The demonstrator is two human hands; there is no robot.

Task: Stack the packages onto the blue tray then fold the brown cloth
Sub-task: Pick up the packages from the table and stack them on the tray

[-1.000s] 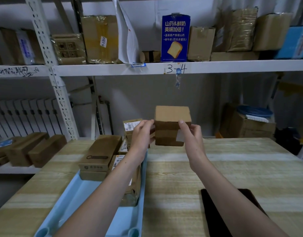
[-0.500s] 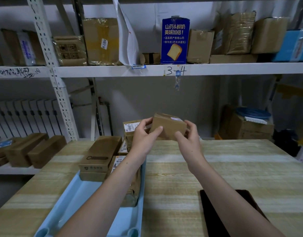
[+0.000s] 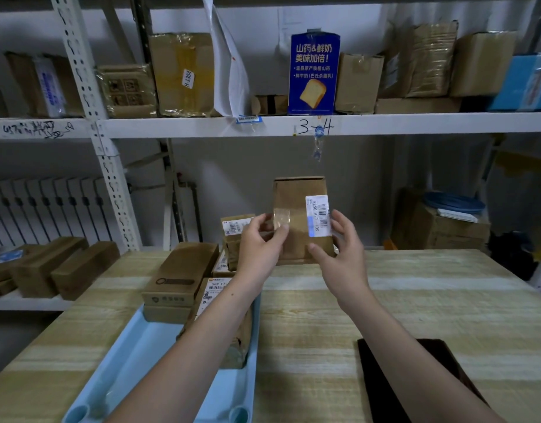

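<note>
My fingers [image 3: 279, 232] on both hands pinch the labelled package [image 3: 299, 219] upright above the tabletop [image 3: 385, 300], probably so I can read it before stacking it on the blue tray [image 3: 135, 361].

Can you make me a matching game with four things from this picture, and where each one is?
Things:
1. labelled cardboard package
2. blue tray
3. brown cloth
4. blue bread carton

Places:
A. up on the white shelf
B. flat on the table, near the right arm
C. held up in both hands, above the table
D. on the table's left side, with packages in it

Right pairs: 1-C, 2-D, 3-B, 4-A. The left hand and right hand grip the package from either side.
</note>
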